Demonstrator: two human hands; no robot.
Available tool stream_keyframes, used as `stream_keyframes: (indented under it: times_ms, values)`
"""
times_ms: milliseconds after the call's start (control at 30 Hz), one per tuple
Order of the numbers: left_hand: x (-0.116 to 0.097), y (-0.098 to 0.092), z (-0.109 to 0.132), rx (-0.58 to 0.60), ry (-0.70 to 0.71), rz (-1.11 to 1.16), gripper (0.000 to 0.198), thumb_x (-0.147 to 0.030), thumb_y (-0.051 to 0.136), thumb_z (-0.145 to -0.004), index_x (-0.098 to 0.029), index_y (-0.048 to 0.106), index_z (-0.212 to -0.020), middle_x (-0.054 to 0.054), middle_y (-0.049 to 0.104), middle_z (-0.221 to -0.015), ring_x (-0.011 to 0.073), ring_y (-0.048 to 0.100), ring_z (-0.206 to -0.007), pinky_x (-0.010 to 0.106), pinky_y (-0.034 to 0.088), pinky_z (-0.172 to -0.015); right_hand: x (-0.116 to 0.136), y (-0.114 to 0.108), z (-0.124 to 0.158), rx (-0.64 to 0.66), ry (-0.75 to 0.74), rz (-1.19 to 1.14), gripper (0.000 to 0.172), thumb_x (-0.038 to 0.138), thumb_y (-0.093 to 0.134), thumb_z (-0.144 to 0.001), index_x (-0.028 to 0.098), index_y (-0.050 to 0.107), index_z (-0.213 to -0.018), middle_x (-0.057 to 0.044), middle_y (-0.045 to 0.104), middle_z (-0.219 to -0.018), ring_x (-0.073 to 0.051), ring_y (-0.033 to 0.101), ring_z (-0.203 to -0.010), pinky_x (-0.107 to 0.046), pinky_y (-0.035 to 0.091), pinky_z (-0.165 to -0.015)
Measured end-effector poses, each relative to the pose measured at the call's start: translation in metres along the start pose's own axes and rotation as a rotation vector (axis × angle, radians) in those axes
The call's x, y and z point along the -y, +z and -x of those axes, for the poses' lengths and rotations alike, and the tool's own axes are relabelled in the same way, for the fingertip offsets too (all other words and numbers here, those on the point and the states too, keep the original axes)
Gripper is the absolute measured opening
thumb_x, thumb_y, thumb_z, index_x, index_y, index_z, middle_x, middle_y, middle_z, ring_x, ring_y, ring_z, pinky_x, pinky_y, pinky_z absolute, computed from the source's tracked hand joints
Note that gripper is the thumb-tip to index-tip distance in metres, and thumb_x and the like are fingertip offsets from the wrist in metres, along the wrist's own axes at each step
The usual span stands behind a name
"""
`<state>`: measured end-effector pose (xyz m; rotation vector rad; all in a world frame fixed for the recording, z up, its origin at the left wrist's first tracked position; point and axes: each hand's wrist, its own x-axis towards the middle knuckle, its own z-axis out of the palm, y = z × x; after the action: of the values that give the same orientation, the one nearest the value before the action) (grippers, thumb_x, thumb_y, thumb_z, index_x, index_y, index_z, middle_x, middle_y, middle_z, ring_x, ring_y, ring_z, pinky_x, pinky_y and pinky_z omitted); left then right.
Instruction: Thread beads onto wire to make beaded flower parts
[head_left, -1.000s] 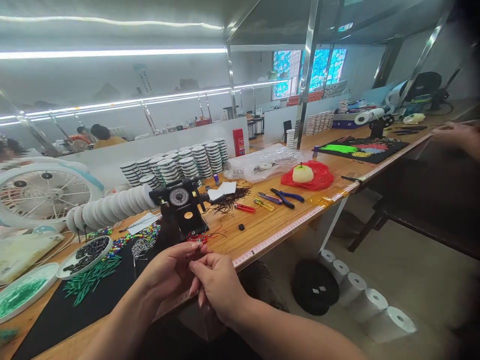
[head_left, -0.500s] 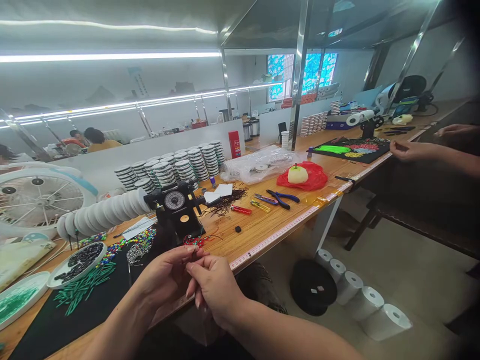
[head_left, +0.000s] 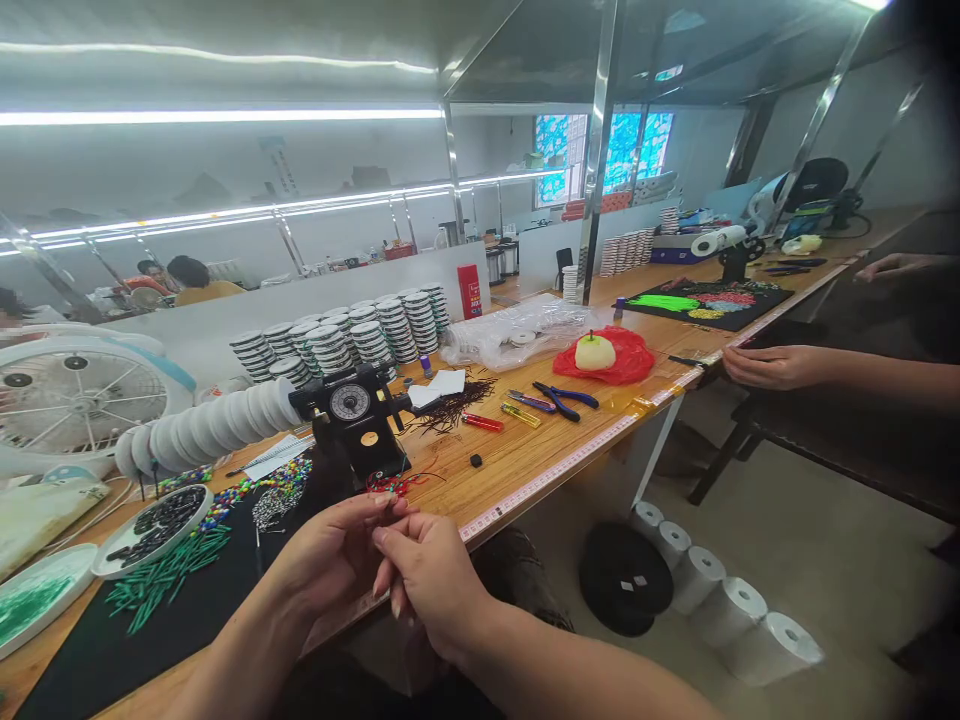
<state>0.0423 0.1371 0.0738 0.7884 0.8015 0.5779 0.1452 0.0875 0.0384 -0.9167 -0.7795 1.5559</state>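
Your left hand [head_left: 330, 560] and right hand [head_left: 431, 580] are raised at the lower middle of the frame, with their fingertips [head_left: 391, 507] meeting just in front of the counter [head_left: 517, 470]. Each grip is closed to a tight pinch, but whatever it holds is too thin or too hidden to make out. Just beyond your fingertips, a small tangle of red cord and beads [head_left: 394, 485] sits by the foot of a black dial gauge [head_left: 350, 420]. It seems to be the only gathered piece in view, so this looks like an early stage.

Much still lies unused. At the lower left, a round white dish of black beads [head_left: 161, 525] sits beside loose green tube beads [head_left: 169, 580] on a black mat [head_left: 67, 660], with multicoloured beads [head_left: 281, 478] just above them. Past the gauge lies a heap of thin dark strands [head_left: 450, 407], with blue-handled pliers [head_left: 566, 400] to their right. Stacks of white spools [head_left: 337, 335] fill the upper middle of the frame. At the far right, a co-worker's hand [head_left: 772, 367] rests near the counter's edge, well apart from yours.
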Motion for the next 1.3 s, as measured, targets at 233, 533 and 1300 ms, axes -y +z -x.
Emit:
stream_keyframes:
  times_ms: [233, 533, 1300]
  values:
    - [0.001, -0.007, -0.001, -0.041, 0.011, 0.014, 0.012, -0.016, 0.053, -0.08, -0.01, 0.062, -0.079, 0.008, 0.064, -0.07, 0.0193, 0.061, -0.058, 0.029, 0.05, -0.05, 0.007, -0.005, 0.007, 0.029, 0.016, 0.163, 0.024, 0.034, 0.05, -0.08, 0.015, 0.049, -0.066, 0.005, 0.049, -0.04, -0.005, 0.034, -0.024, -0.018, 0.023, -0.027]
    - [-0.028, -0.009, 0.001, -0.103, 0.025, -0.092, 0.011, -0.012, 0.063, -0.072, -0.01, 0.064, -0.083, 0.009, 0.067, -0.087, 0.0211, 0.063, -0.085, 0.024, 0.05, -0.065, 0.056, -0.042, -0.031, -0.032, -0.333, 0.655, 0.017, 0.028, 0.051, -0.081, 0.015, 0.056, -0.092, 0.0, 0.06, -0.067, -0.01, 0.055, -0.048, -0.022, 0.041, -0.05]
    - [-0.048, -0.017, 0.009, -0.065, 0.198, -0.496, 0.023, -0.035, 0.067, -0.065, -0.014, 0.062, -0.075, 0.007, 0.067, -0.082, 0.0178, 0.062, -0.077, 0.025, 0.042, -0.064, 0.062, -0.019, -0.044, 0.157, -0.428, 0.723, 0.024, 0.029, 0.054, -0.078, 0.015, 0.073, -0.082, -0.004, 0.07, -0.073, -0.016, 0.06, -0.069, -0.025, 0.042, -0.065]
